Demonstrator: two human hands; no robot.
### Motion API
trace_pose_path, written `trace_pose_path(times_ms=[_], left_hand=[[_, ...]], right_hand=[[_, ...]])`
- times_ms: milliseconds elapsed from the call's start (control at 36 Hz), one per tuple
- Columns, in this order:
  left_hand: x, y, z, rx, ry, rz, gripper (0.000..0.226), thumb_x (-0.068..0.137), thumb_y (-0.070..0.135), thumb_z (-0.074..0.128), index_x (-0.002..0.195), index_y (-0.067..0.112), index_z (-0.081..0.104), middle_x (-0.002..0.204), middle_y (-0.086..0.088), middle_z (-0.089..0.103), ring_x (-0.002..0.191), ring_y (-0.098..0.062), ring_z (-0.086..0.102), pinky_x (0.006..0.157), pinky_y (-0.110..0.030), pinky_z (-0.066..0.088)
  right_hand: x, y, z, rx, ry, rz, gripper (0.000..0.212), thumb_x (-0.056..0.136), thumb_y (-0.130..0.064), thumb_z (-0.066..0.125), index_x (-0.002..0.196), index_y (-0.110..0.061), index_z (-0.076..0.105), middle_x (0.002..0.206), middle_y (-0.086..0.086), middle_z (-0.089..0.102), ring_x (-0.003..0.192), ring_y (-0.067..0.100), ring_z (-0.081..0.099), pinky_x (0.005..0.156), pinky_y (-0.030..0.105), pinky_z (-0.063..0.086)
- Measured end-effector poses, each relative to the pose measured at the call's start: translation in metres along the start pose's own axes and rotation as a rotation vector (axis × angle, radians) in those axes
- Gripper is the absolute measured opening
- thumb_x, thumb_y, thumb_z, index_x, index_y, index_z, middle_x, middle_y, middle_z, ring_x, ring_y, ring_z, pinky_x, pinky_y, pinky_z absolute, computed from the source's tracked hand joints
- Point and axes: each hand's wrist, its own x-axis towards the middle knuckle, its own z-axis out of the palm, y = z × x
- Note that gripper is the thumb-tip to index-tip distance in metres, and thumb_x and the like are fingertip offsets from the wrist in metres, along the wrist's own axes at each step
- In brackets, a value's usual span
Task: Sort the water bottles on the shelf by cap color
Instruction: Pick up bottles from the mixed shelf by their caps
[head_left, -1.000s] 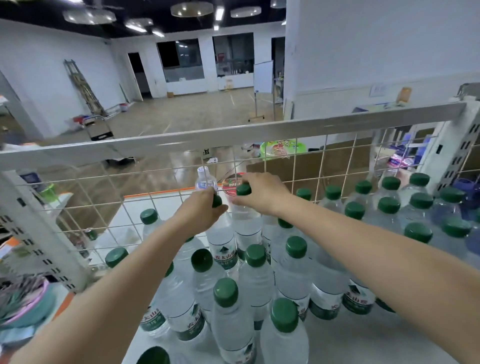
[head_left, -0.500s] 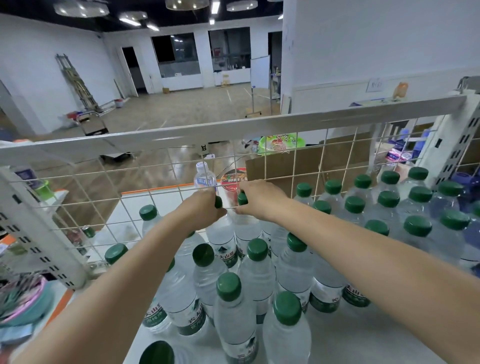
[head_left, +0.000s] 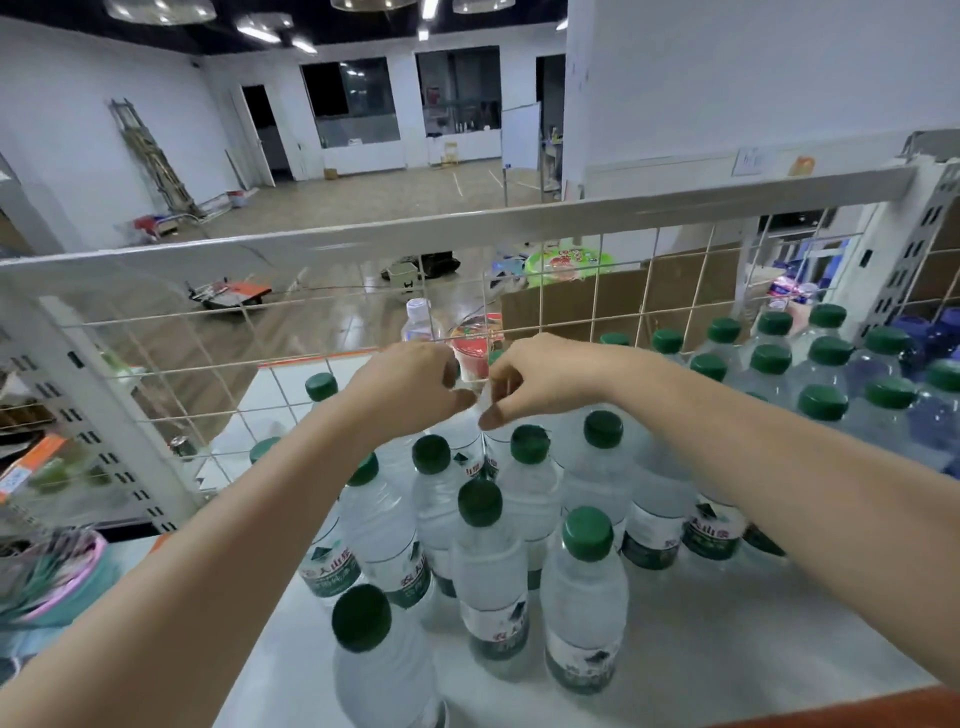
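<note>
White shelf board (head_left: 727, 623) filled the lower frame, fenced at the back by a wire grid panel (head_left: 613, 291), with a wide hall floor showing beyond it in the upper half. Green-capped water bottles (head_left: 480, 551) stood upright in a loose cluster at centre and in tighter rows toward the right edge (head_left: 823, 402). Both hands met just above centre frame, at the back of the cluster near the grid. The left hand (head_left: 410, 387) curled its fingers round the top of one bottle, and the right hand (head_left: 540, 376) did likewise on its neighbour; both caps were mostly hidden under the fingers, only slivers of green showing. The two held bottles stood side by side, touching or nearly so, their long axes vertical and their bodies hanging straight below the grips. A clear-capped bottle (head_left: 418, 322) stood just behind the hands, against the grid. Judging by this, a straight upward lift would free each bottle, and the clear-capped one lay nearer the left hand.
</note>
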Motion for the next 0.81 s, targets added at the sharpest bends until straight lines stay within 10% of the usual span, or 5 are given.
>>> trace_pose_path(times_ms=[333,806], left_hand=[[-0.036,0.006,0.006,0.069,-0.358,-0.046,0.041,0.086,0.045,0.064,0.095,0.004,0.062,0.082,-0.008,0.066,0.055,-0.018,0.056,0.046,-0.022,0.045],[-0.009,0.011,0.008,-0.097,-0.042,0.003,0.018,0.090,0.032,0.059,0.086,0.017,0.048,0.078,0.004,0.051,0.076,-0.021,0.049,0.066,-0.031,0.042]], right_hand=[[-0.023,-0.008,0.016,-0.139,-0.159,0.040,0.047,0.075,-0.051,0.076,0.092,-0.009,0.065,0.074,0.001,0.072,0.064,0.013,0.064,0.057,0.025,0.047],[-0.005,0.011,0.012,-0.159,0.142,0.069,0.033,0.083,-0.046,0.067,0.096,-0.016,0.064,0.078,0.000,0.058,0.067,0.018,0.051,0.055,0.032,0.038]])
